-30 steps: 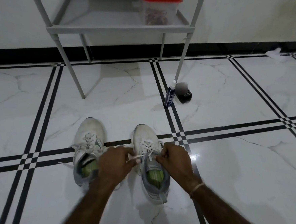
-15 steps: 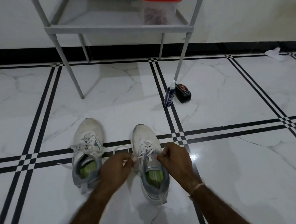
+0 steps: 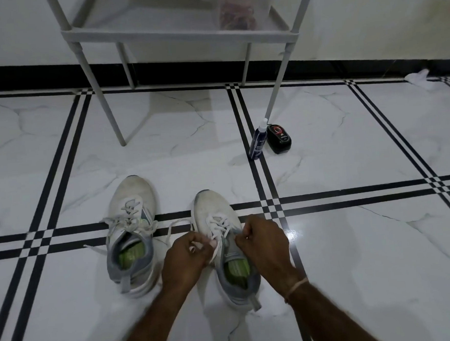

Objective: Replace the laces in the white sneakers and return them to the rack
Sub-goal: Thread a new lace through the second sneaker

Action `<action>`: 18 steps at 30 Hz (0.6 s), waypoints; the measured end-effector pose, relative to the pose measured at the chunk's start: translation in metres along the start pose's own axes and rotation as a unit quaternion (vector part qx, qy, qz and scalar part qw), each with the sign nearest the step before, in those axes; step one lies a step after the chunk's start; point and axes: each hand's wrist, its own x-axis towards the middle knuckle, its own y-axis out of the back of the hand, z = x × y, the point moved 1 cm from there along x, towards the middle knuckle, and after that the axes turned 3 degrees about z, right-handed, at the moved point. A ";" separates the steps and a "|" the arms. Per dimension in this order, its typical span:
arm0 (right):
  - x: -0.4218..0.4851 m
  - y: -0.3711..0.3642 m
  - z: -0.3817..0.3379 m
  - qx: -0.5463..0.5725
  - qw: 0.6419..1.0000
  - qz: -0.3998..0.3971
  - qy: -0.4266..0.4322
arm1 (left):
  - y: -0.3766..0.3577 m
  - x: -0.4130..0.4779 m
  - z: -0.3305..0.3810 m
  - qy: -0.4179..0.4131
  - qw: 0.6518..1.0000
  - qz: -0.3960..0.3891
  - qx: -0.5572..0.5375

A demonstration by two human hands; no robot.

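Observation:
Two white sneakers with grey heels and green insoles stand side by side on the tiled floor, toes pointing away from me. The left sneaker (image 3: 132, 230) has its lace tied, with loose ends trailing on the floor. The right sneaker (image 3: 217, 232) lies under my hands. My left hand (image 3: 187, 255) pinches a white lace (image 3: 217, 226) end at the sneaker's left side. My right hand (image 3: 263, 245) pinches the other lace end at the tongue. A loop of lace arcs out to the left of the toe.
A grey metal rack (image 3: 177, 35) stands against the wall ahead, holding a clear box with an orange lid (image 3: 244, 6). A dark blue bottle (image 3: 257, 140) and a black tin (image 3: 279, 138) sit by the rack's right front leg. A white scrap (image 3: 417, 77) lies far right.
My left hand has shifted right and nearer to me, drawing the lace out so a loop stands left of the right sneaker. My right hand has stayed at the tongue.

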 end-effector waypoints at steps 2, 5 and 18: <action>-0.001 -0.001 0.003 0.002 1.000 -0.005 -0.007 | -0.003 0.003 -0.003 -0.033 0.996 -0.023 0.075; 0.000 -0.002 0.008 0.029 1.000 0.007 0.002 | 0.001 0.008 0.002 -0.084 0.980 0.003 0.180; 0.039 0.024 -0.017 0.480 0.858 -0.175 -0.061 | 0.048 0.014 0.052 -0.142 0.922 0.342 0.109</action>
